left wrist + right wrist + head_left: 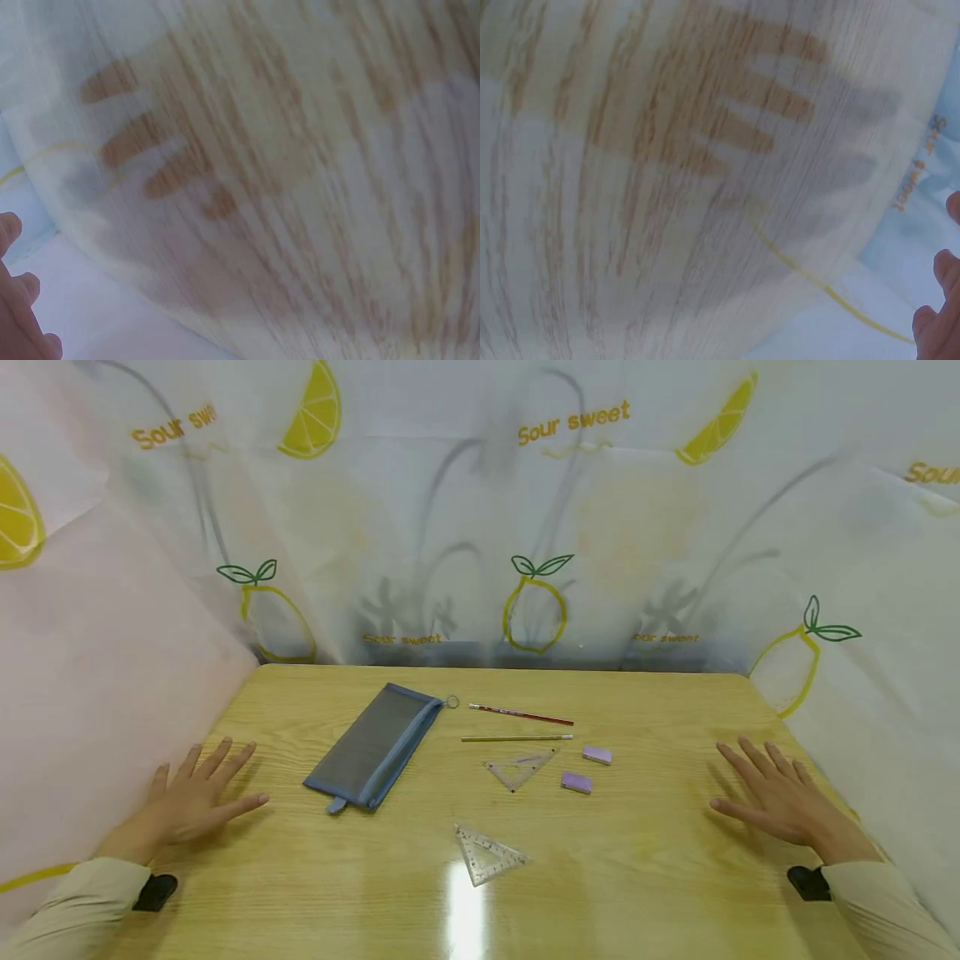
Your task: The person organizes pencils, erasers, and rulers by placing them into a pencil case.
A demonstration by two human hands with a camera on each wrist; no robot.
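My left hand (197, 797) is spread at the table's left side, palm down, holding nothing. Nearest to it lies a blue-grey mesh zipper pouch (367, 747) with a ring at its far end. On the right side my right hand (776, 797) is likewise spread with nothing in it. Two purple erasers, one farther (597, 755) and one closer (576, 782), lie right of the middle. Left of them is a clear set square (517, 768); another set square (486, 856) lies closer to me. A red pencil (521, 714) and a yellowish pencil (517, 738) lie behind.
The wood-grain table (660, 860) reflects a bright light near its front. A white curtain (465, 510) printed with lemons hangs along the back and both sides. Each wrist wears a dark device, one at the left (155, 892) and one at the right (809, 883).
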